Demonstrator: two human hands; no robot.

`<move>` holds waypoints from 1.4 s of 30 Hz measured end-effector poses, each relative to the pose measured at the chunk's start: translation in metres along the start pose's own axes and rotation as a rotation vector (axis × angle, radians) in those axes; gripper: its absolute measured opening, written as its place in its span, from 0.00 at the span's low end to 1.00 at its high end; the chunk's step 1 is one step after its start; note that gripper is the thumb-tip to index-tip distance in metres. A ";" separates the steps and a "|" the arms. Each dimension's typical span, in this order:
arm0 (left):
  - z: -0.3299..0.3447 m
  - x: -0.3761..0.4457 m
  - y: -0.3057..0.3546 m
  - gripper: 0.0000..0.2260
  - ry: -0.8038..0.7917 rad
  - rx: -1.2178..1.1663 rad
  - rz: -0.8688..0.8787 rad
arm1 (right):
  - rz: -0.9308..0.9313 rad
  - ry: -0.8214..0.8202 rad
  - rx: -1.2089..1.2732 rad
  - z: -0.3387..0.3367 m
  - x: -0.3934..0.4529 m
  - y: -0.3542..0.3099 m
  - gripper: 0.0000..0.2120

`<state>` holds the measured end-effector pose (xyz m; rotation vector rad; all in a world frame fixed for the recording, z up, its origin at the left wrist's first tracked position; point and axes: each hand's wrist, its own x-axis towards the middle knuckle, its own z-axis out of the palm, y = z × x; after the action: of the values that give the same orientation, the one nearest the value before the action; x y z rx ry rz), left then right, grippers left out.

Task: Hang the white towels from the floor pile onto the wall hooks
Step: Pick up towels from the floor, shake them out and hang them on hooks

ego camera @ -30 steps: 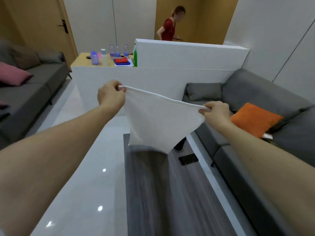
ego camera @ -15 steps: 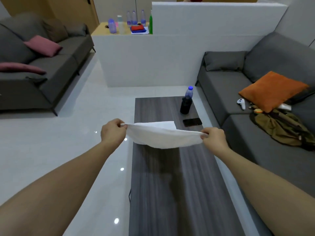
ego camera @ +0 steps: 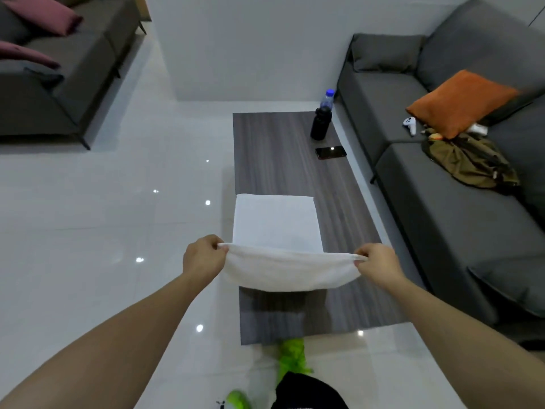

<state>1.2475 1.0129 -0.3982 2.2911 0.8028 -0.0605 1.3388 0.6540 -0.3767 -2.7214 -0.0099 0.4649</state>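
Grey sofas (ego camera: 442,208) flank a glossy white floor (ego camera: 118,216), with a dark table (ego camera: 280,149) at frame centre. On the table's near half lies part of a white towel (ego camera: 275,222); its near edge is lifted, pinched by the left hand (ego camera: 203,258) and right hand (ego camera: 379,264). No hooks or pile show, so hanging seems undone. Open floor lies left; a bottle (ego camera: 321,124) and phone (ego camera: 330,152) sit far off.

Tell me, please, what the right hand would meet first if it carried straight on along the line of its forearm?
Probably the white towel. The right hand pinches its near edge and points up and leftward across the dark table, over the part already laid flat. Further along stands the black bottle, though depth is unclear.
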 end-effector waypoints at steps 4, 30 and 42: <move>-0.004 0.000 -0.006 0.06 0.009 0.005 0.003 | -0.008 0.032 0.035 0.004 -0.002 -0.003 0.05; 0.163 0.224 0.025 0.08 -0.207 0.199 -0.135 | 0.063 -0.314 0.111 0.135 0.287 -0.021 0.12; 0.257 0.143 -0.092 0.10 -0.539 0.553 0.243 | -0.186 -0.423 -0.060 0.269 0.199 0.050 0.10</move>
<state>1.3563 0.9783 -0.6846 2.6662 0.2351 -0.8407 1.4375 0.7192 -0.6933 -2.5925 -0.3897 0.9843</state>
